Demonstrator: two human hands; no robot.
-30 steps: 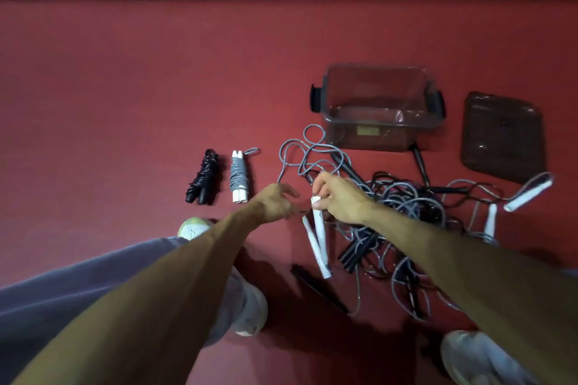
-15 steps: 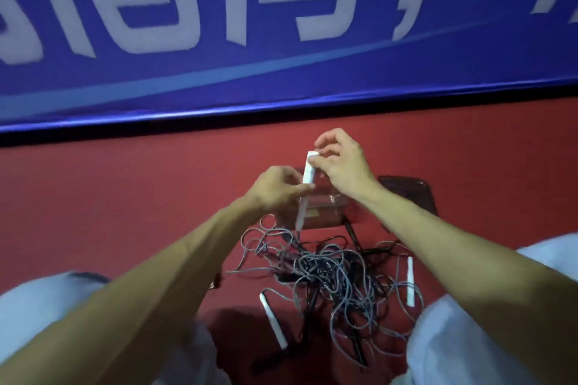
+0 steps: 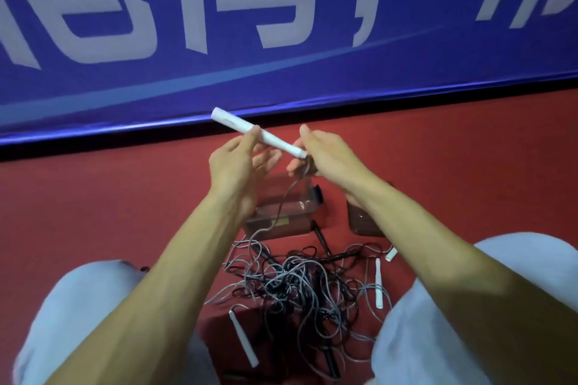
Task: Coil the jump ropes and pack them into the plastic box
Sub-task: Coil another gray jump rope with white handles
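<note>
My left hand (image 3: 234,162) pinches a white jump-rope handle (image 3: 259,133), held up and slanting from upper left to lower right. My right hand (image 3: 325,156) grips the grey cord (image 3: 283,200) at the handle's lower end. That cord hangs down into a tangled pile of grey and black ropes (image 3: 300,284) on the red floor between my knees. The clear plastic box (image 3: 281,222) stands just beyond the pile, partly hidden behind my hands. Loose white handles lie at the pile's lower left (image 3: 242,337) and right (image 3: 379,283).
The box's lid (image 3: 362,222) lies right of the box, partly covered by my right forearm. A blue banner (image 3: 281,40) with white characters stands along the far edge of the red floor. My knees in light trousers (image 3: 78,306) flank the pile.
The view tilted up from the floor to the banner. My hands lifted the white handle off the floor and turned it from near upright to slanted; the right hand shifted from the handle's top to the cord.
</note>
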